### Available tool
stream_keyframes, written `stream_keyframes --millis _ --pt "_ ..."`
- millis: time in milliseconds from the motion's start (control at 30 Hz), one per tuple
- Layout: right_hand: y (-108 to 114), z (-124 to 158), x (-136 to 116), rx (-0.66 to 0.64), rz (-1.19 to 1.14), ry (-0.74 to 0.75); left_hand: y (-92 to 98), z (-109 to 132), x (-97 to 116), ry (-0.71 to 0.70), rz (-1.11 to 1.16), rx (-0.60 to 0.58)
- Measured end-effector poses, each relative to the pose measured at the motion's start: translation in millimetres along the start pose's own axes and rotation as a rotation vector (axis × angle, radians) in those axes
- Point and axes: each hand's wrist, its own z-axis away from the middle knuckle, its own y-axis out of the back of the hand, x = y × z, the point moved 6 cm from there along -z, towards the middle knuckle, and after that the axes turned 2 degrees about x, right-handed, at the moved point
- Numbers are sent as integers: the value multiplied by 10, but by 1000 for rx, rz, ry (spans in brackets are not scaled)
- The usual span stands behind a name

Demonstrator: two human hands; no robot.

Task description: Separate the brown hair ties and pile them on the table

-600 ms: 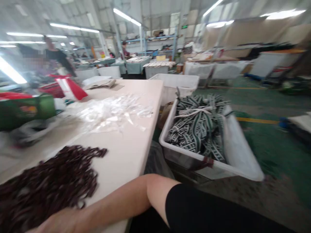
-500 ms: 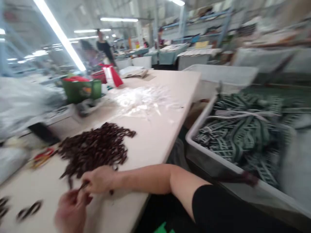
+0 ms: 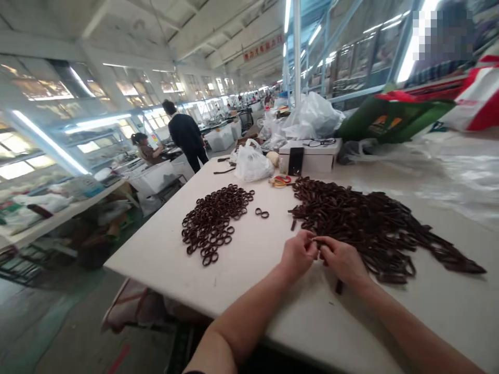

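My left hand and my right hand meet at the near edge of a heap of dark brown strips. Both are closed, fingertips pinched together around a small dark brown strip, mostly hidden by the fingers. To the left on the table lies a pile of dark brown rings, many joined in pairs like a figure eight. One such pair lies apart, between the pile and the heap. A single dark strip rests just below my right hand.
Scissors with red and yellow handles lie behind the heap on the white table. Beyond are a white plastic bag, a white box and a green bag. Two people stand or sit at the far left.
The view has swung left, bringing the ring pile into full sight and taking the crate on the right out of it. My hands stay together, pinching a strip.
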Motion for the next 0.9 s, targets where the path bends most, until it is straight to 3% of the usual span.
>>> stream_keyframes --millis 267,400,500,600,767,833,900 --pt "-38 47 8 -35 -100 8 52 26 31 -46 76 9" --pt "-70 90 -64 -23 -77 104 65 -38 -31 -49 49 50" --pt "-93 99 -66 0 -6 161 213 -142 -106 -39 18 100" --pt "-66 108 -58 -11 56 178 712 -273 -277 35 -96 257" --pt "100 204 -141 -111 249 283 1951 -214 -631 158 -407 765" --pt "171 243 -138 -121 336 295 2203 -152 -691 115 -487 886" --pt "203 259 -109 -127 402 283 2222 -158 -711 61 -532 881"
